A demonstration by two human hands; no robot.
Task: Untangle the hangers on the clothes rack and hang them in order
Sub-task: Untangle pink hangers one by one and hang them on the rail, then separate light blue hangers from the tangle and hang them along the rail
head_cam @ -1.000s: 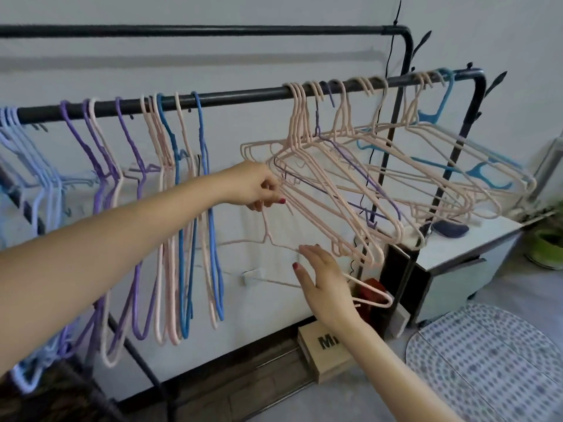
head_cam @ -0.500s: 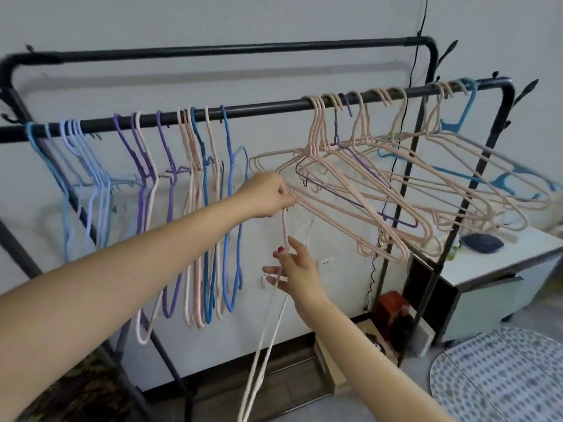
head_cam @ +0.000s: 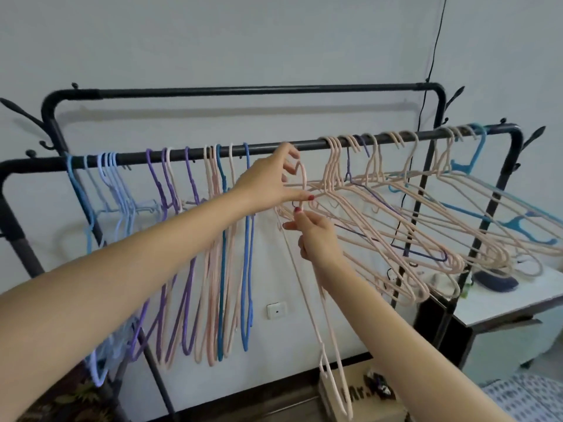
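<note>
Pink hanger [head_cam: 301, 190] higher, near rail [head_cam: 274, 147].

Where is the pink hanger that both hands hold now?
In the head view, the pink wire hanger hangs at centre below the black rail, between the sorted hangers and the tangled pink hangers.

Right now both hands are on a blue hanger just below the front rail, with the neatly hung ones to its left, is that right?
Not quite: the head view shows a pink hanger, not a blue one. The left hand and right hand hold it near its hook, just below the front rail, with the neatly hung hangers to its left.
</note>
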